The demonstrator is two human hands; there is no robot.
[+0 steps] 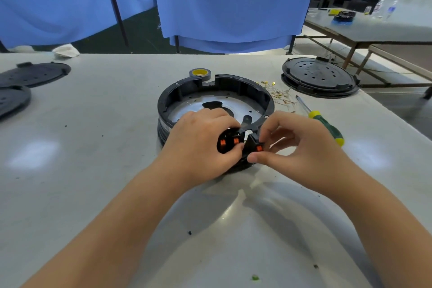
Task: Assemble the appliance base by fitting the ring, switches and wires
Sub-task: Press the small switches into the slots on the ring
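A round black appliance base [236,86] with a shiny metal floor sits in the middle of the table. At its near rim my left hand [201,142] grips a black panel with two orange switches [228,141]. Beside it, my right hand [297,140] pinches a black switch with an orange rocker [257,147] between thumb and fingers, right against the panel. A bundle of thin wires with yellow terminals [279,94] lies to the right of the base. The near rim of the base is hidden by my hands.
A green and yellow screwdriver [323,124] lies right of my right hand. A roll of grey tape [199,73] stands behind the base. Black round covers lie at the far right [319,76] and far left [32,75]. Blue curtains hang behind the table.
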